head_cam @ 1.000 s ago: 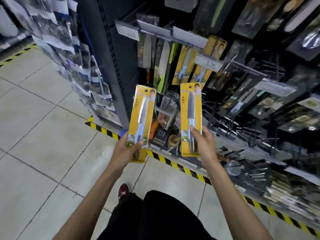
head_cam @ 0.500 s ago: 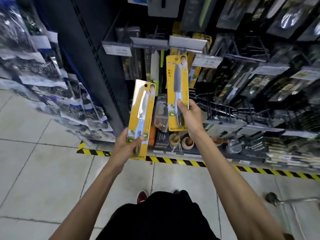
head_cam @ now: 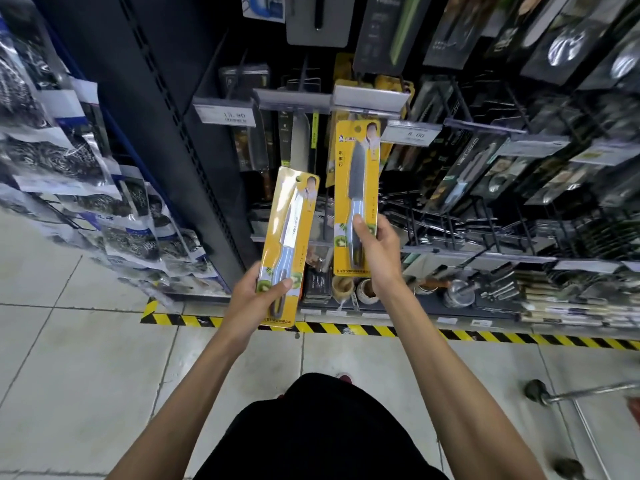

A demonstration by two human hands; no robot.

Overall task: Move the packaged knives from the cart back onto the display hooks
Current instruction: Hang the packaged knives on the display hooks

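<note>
**Inspector:** Head view. Which step is in hand?

**Assessor:** Hanging, by my judgement. The right hand [head_cam: 377,251] is gripping the lower end of a yellow card-backed knife pack [head_cam: 356,174], and the pack's top edge is sitting just beneath the grey plastic price rail [head_cam: 367,98].

**Inspector:** And the other?

**Assessor:** The left hand [head_cam: 256,292] is clasping the bottom of a second yellow knife pack [head_cam: 294,216], which is tilting, lower down and apart from the rack. The next move is calling for threading the hang hole onto a hook, which I cannot make out.
</note>
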